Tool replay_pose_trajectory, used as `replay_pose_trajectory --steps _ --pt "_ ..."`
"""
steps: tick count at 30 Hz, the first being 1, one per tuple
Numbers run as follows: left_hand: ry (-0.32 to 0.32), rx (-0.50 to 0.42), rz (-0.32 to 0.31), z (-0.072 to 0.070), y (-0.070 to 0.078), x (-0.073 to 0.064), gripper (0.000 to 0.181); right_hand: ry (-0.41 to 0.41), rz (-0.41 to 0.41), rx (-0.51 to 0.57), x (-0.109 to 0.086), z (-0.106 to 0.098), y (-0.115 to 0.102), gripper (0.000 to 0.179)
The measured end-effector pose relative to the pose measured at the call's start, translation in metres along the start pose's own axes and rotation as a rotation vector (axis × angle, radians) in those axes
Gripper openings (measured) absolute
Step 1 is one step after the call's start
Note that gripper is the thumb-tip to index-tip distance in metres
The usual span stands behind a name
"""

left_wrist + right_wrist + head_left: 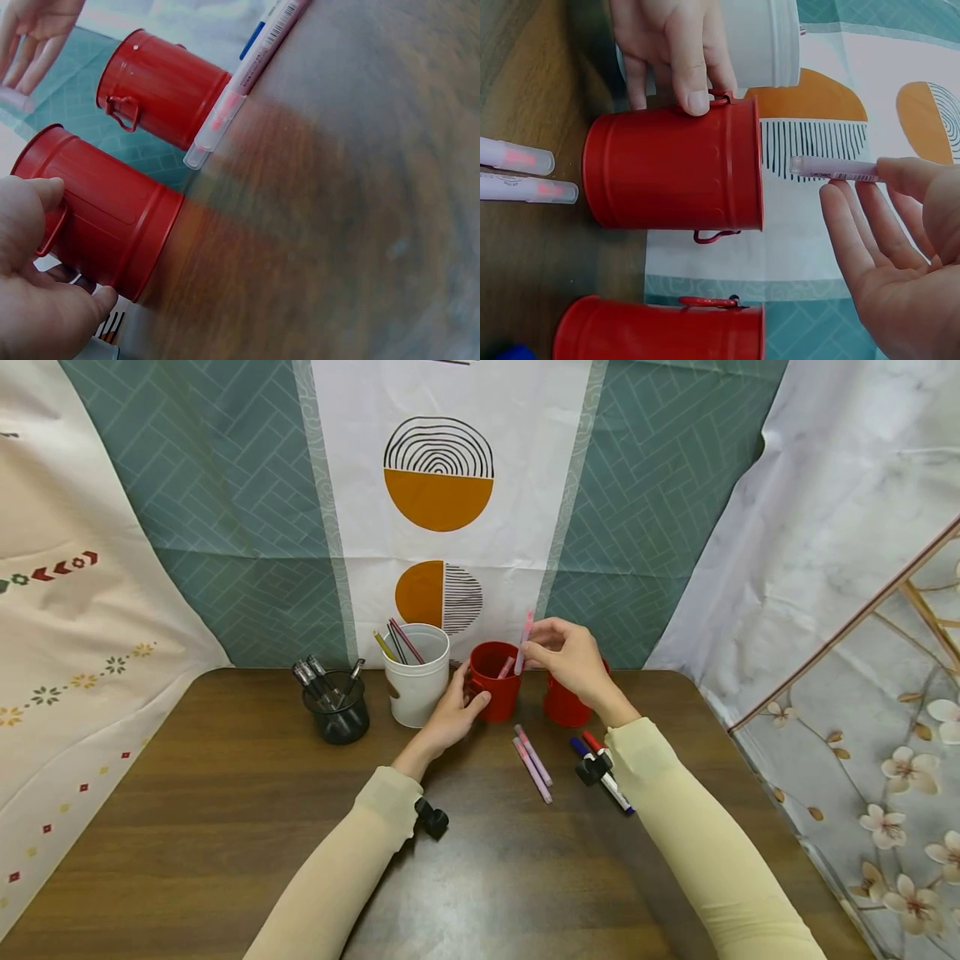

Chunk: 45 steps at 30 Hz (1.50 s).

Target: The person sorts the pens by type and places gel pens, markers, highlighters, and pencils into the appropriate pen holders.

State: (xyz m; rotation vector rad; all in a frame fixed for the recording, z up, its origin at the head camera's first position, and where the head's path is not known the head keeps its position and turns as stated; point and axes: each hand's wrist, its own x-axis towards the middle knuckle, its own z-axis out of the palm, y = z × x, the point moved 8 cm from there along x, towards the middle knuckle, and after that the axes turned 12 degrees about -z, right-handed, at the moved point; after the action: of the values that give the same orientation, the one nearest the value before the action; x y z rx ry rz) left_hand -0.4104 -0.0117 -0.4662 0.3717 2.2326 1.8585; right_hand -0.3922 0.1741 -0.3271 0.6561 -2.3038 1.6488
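My left hand (447, 714) holds the left side of a small red metal bucket (97, 210), its thumb by the side handle. Inside that bucket stands a pink highlighter (507, 667). Above its rim, on the right, my right hand (567, 662) pinches a lilac-and-pink highlighter (836, 168) between thumb and fingertips, clear of the bucket. Two similar highlighters (533, 768) lie side by side on the table in front of the bucket. A second red bucket (161, 88) stands to the right, partly hidden behind my right hand in the head view.
Left of the held bucket stands a white bucket (417, 693) with several pencils. Farther left is a black pen cup (337, 717) with several pens. A blue-capped marker (617, 795) and a red-capped marker (592, 742) lie near my right wrist. Patterned cloth (517, 527) hangs behind the table.
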Motion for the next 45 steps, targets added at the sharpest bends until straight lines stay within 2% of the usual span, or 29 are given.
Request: replay_pose_trajectory --steps 9,18,27,28,35,45 --pt "0.004 0.005 -0.003 0.000 -0.001 0.001 0.074 0.022 -0.030 -0.007 0.012 0.008 0.003 0.032" --pt "-0.001 0.006 -0.004 0.001 -0.001 0.000 0.074 0.028 -0.005 -0.025 0.018 0.017 0.013 0.031" --pt "-0.009 -0.006 -0.001 0.001 0.005 -0.003 0.074 0.006 0.012 -0.039 0.019 0.021 0.028 0.027" --pt "0.001 -0.001 0.007 0.001 0.002 -0.001 0.074 0.003 0.014 -0.035 0.019 0.022 0.029 0.027" --pt "0.003 0.003 -0.005 0.002 0.000 -0.001 0.073 -0.006 0.040 -0.004 0.019 0.024 0.039 0.030" --pt "0.005 -0.006 0.013 0.001 0.002 0.000 0.074 -0.050 0.062 -0.018 0.021 0.027 0.041 0.031"
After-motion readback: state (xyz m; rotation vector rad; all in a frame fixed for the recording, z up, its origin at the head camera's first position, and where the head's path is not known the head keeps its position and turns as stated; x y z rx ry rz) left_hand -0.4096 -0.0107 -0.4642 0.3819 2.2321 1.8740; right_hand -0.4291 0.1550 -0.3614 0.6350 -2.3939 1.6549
